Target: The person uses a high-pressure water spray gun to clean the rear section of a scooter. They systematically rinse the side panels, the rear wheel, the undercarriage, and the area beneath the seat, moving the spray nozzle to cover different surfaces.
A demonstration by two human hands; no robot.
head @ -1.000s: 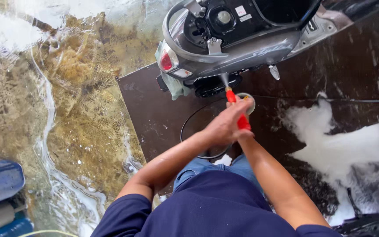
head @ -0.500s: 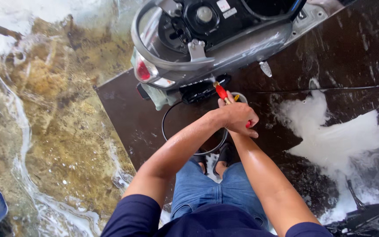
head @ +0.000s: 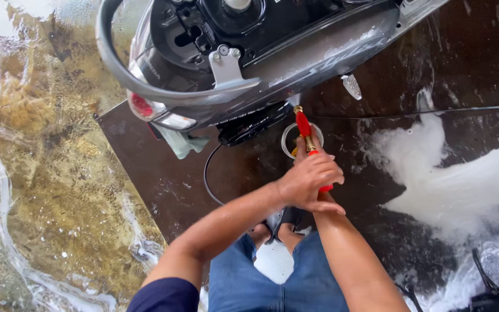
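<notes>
Red spray nozzle [head: 304, 128], one, gripped by two hands, left hand [head: 310, 180] on top, one grey scooter [head: 249, 63]

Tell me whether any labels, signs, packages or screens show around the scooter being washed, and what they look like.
No packages, signs or screens are in view.
Possible marking: a small pale patch on the dark grey scooter rear body, left side above the red tail light; too small to make out.
Both hands grip the red-handled spray nozzle; no label shows on it.
</notes>
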